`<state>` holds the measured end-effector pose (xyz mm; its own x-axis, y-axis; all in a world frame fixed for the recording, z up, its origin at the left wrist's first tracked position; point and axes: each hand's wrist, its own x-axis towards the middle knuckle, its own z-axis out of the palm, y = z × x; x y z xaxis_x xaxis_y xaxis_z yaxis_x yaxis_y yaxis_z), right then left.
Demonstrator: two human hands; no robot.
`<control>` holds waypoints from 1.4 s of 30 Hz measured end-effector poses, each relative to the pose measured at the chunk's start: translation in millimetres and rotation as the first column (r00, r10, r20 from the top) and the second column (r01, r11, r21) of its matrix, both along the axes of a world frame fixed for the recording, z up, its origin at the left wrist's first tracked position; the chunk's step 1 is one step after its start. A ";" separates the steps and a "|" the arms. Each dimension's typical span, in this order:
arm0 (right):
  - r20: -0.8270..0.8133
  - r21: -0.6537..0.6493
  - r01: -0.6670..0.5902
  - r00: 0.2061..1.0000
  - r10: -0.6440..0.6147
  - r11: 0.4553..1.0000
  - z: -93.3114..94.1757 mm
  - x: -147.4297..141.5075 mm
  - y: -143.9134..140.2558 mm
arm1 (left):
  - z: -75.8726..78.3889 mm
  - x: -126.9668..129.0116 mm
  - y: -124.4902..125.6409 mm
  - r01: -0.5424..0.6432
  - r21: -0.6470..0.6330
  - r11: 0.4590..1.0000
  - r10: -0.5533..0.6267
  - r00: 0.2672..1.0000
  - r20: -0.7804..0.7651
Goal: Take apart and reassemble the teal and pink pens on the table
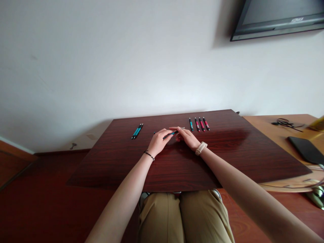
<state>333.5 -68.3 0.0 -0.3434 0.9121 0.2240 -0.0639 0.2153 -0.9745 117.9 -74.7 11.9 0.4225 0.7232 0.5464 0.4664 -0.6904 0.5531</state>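
Observation:
My left hand (159,141) and my right hand (186,136) meet over the middle of a dark red-brown wooden board (227,152). Between their fingers they hold a thin black and teal pen (170,134), lying nearly level just above the board. Two teal pens (137,131) lie side by side on the board to the left of my left hand. To the right of my right hand a row of pens (199,124) lies near the far edge, one teal and three red. A black bracelet is on my left wrist, a light watch on my right.
The board rests over my lap and against a lighter wooden desk (268,126) on the right, which carries a black cable (286,123) and a dark flat device (306,149). A white wall stands behind, with a screen (278,18) mounted high on the right.

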 end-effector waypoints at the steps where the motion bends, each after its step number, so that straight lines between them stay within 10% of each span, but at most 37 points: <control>1: 0.025 0.014 -0.017 1.000 0.016 1.000 0.2 -0.2 -0.3 | 0.3 -0.2 -0.3 0.005 -0.002 1.000 -0.005 1.000 0.001; 19: -0.114 -0.034 -0.213 0.971 0.208 0.977 0.8 -2.2 -7.9 | -2.5 -2.6 0.5 0.091 -0.096 0.991 -0.082 0.993 0.090; 42: -0.074 -0.013 0.061 0.995 -0.061 0.998 3.8 -3.9 -4.0 | -0.8 -0.1 1.2 0.006 -0.059 0.998 -0.002 0.997 0.073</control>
<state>329.6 -72.3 3.9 -0.2696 0.9333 0.2373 -0.1236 0.2108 -0.9697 117.8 -73.5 11.1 0.3860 0.7534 0.5324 0.4210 -0.6573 0.6250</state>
